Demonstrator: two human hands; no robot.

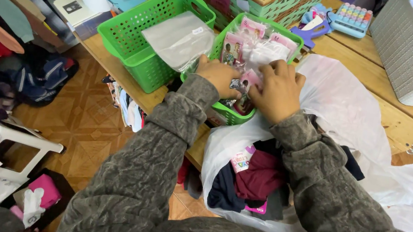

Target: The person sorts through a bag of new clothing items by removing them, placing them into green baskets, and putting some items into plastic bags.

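A small green plastic basket [228, 115] with slotted walls stands at the near edge of the wooden tabletop [383, 99], just beside a larger green basket. It is packed with small clear cellophane packets [252, 44] standing roughly upright, pink-labelled cards inside them (contents too small to tell). The nearest packets are partly covered, pressed together at the basket's front wall.

Packed green basket [228, 43], bare tabletop [366, 69] beyond.
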